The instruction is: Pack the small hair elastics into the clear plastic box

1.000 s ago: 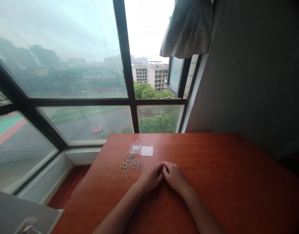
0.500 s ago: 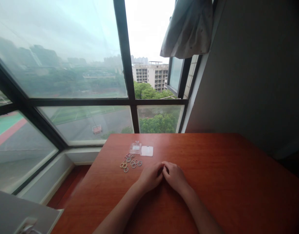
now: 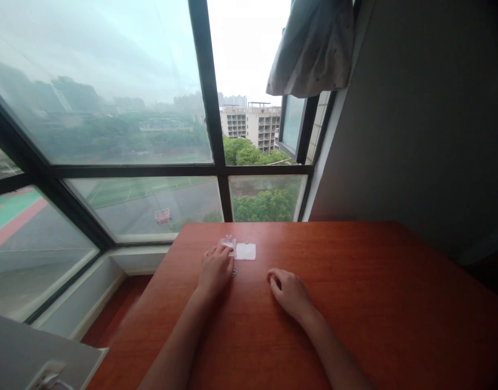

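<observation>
My left hand [image 3: 216,271] lies over the spot with the small coloured rings, its fingers stretched forward and apart at the near edge of a clear plastic box [image 3: 228,239]. It covers most of the rings; one grey ring [image 3: 234,272] shows beside it on the right. A flat whitish translucent lid-like piece [image 3: 246,251] lies just right of the box. My right hand [image 3: 289,290] rests on the table to the right, its fingers curled in and the thumb close to the fingertips. Whatever may be inside that curl is hidden from me.
The reddish-brown wooden table [image 3: 354,281] reaches up to the window frame [image 3: 220,179]. A grey wall [image 3: 395,135] stands along the right. A curtain [image 3: 314,54] hangs at the upper right, and a white ledge [image 3: 50,346] sits low on the left.
My left hand has parted from my right and moved left and forward, onto the rings by the clear box. The right hand has stayed nearly in place.
</observation>
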`<state>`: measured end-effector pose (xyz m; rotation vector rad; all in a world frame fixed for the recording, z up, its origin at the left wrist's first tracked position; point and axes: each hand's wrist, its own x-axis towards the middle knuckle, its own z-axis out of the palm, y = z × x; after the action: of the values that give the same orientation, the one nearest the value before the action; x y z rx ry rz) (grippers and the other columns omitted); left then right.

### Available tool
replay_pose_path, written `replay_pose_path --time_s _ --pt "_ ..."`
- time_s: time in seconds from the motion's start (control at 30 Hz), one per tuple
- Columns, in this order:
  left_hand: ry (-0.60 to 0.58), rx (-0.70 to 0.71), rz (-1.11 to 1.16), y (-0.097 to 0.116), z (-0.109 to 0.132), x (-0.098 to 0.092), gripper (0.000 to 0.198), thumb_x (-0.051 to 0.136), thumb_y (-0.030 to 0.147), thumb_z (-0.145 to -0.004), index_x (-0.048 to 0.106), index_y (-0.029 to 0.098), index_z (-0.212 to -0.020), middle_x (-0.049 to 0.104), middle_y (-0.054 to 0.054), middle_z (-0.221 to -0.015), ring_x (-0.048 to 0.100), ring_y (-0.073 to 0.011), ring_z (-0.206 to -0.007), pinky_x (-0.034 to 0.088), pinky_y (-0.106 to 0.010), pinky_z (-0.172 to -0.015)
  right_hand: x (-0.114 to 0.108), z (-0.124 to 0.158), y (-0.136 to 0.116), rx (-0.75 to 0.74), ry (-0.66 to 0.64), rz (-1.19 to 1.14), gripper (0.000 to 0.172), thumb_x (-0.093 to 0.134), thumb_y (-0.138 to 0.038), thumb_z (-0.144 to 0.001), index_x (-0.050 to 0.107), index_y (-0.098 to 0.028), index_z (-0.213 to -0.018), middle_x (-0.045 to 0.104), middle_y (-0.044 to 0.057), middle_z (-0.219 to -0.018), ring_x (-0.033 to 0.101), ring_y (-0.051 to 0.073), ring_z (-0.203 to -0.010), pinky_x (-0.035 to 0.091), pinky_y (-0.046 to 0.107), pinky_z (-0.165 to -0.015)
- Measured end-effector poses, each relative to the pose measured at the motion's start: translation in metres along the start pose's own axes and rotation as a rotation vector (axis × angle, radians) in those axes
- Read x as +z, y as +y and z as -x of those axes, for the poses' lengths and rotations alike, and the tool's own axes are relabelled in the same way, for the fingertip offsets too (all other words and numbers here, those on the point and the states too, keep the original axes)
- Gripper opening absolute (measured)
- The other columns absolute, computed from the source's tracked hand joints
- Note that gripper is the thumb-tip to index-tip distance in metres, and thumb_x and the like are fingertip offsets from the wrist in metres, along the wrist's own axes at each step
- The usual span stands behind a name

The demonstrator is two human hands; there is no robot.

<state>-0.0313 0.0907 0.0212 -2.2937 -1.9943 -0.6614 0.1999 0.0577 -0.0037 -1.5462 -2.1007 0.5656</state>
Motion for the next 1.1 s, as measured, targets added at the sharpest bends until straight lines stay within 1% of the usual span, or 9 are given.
replay_pose_path --time_s 0.13,0.3,0.5,0.63,0.73,0.83,0.93,1.03,1.1 --pt "-0.03 0.081 0.07 0.008 0.003 0.008 0.02 0.047 0.021 -0.09 0.063 0.021 -0.104 0.066 -0.007 -0.103 0.06 -0.0227 -0.095 0.042 -0.035 -0.086 0.002 0.0 0.001 -0.005 0.017 -0.034 0.023 0.045 -0.02 -0.088 0.067 -0.023 -0.097 0.072 0.003 -0.096 0.065 0.017 -0.09 0.043 0.023 -0.079" --pt "-0.094 0.2 0.133 0.028 0.008 0.012 0.022 0.045 0.022 -0.092 0.062 0.021 -0.106 0.064 -0.008 -0.104 0.06 -0.0217 -0.093 0.043 -0.033 -0.085 0.003 0.0 0.001 -0.013 0.082 -0.029 0.027 0.043 -0.022 -0.09 0.065 -0.022 -0.106 0.069 0.004 -0.105 0.063 0.018 -0.094 0.044 0.025 -0.083" --pt "-0.147 0.334 0.171 0.057 0.018 0.015 0.025 0.043 0.02 -0.092 0.06 0.021 -0.111 0.063 -0.008 -0.107 0.058 -0.022 -0.099 0.043 -0.034 -0.087 -0.001 -0.001 0.003 0.056 0.105 0.142 0.038 0.043 -0.025 -0.091 0.055 -0.024 -0.127 0.063 0.007 -0.115 0.06 0.02 -0.101 0.043 0.027 -0.084" --pt "-0.158 0.36 0.131 0.065 0.022 0.016 0.028 0.043 0.017 -0.091 0.056 0.021 -0.116 0.062 -0.007 -0.113 0.056 -0.0221 -0.105 0.041 -0.035 -0.093 -0.003 -0.002 0.003 0.092 0.108 0.268 0.04 0.044 -0.03 -0.092 0.052 -0.025 -0.131 0.062 0.008 -0.109 0.057 0.021 -0.1 0.043 0.028 -0.078" --pt "-0.176 0.364 0.11 0.066 0.023 0.016 0.029 0.044 0.018 -0.091 0.055 0.022 -0.117 0.062 -0.007 -0.115 0.055 -0.0224 -0.106 0.041 -0.036 -0.092 -0.003 -0.004 0.001 0.079 0.125 0.333 0.037 0.045 -0.032 -0.093 0.055 -0.026 -0.128 0.062 0.008 -0.105 0.056 0.022 -0.099 0.041 0.029 -0.079" --pt "-0.182 0.365 0.104 0.066 0.023 0.015 0.029 0.044 0.019 -0.091 0.055 0.022 -0.119 0.062 -0.007 -0.116 0.055 -0.0223 -0.107 0.041 -0.036 -0.093 -0.003 -0.006 0.003 0.082 0.144 0.376 0.03 0.046 -0.032 -0.093 0.06 -0.025 -0.118 0.062 0.008 -0.1 0.056 0.022 -0.095 0.039 0.031 -0.081" --pt "-0.182 0.36 0.107 0.067 0.023 0.015 0.029 0.043 0.019 -0.092 0.055 0.023 -0.119 0.062 -0.007 -0.117 0.054 -0.0222 -0.108 0.04 -0.036 -0.093 -0.005 -0.007 0.011 0.13 0.182 0.408 0.024 0.046 -0.032 -0.093 0.063 -0.022 -0.106 0.062 0.008 -0.097 0.056 0.022 -0.091 0.038 0.032 -0.08" --pt "-0.181 0.353 0.12 0.068 0.023 0.015 0.028 0.041 0.021 -0.094 0.055 0.023 -0.118 0.062 -0.007 -0.117 0.054 -0.0218 -0.108 0.04 -0.035 -0.094 -0.009 -0.007 0.021 0.18 0.232 0.424 0.022 0.045 -0.031 -0.093 0.064 -0.02 -0.092 0.062 0.009 -0.094 0.056 0.022 -0.089 0.037 0.033 -0.079" --pt "-0.187 0.354 0.132 0.07 0.023 0.015 0.027 0.04 0.021 -0.095 0.056 0.022 -0.117 0.062 -0.007 -0.117 0.055 -0.0216 -0.108 0.04 -0.035 -0.094 -0.01 -0.008 0.026 0.173 0.255 0.406 0.019 0.046 -0.029 -0.092 0.063 -0.02 -0.089 0.062 0.009 -0.095 0.055 0.022 -0.091 0.037 0.033 -0.081"
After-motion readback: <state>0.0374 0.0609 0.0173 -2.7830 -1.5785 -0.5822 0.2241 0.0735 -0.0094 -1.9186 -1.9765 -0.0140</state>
